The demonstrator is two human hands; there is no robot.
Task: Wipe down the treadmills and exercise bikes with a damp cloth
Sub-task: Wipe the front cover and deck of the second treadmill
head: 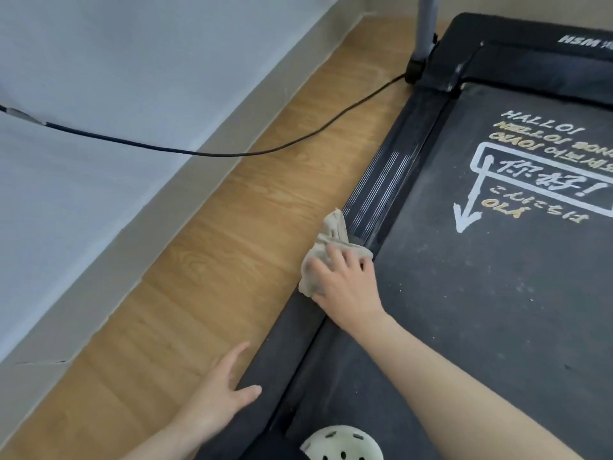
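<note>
Right hand (345,277) lies with fingers spread on top of the cloth (331,234), pressing it down rather than pinching it; can't tell if the thumb tucks under. Cloth is beige, bunched, sitting on the treadmill's left side rail (374,180) about midway along, one corner trailing toward the front. Looks soft, light and limp, so it will likely bunch and slide under the palm; best held flat-handed over the middle of the wad, loose corner folded in. Belt (481,293) with printed greetings is just right of the rail and dusty. Left hand (219,393) is relaxed and holds nothing, thumb on the rail's outer edge, fingers over the wood floor (232,244). Black cable (199,151) crosses the floor to the upright's base.
</note>
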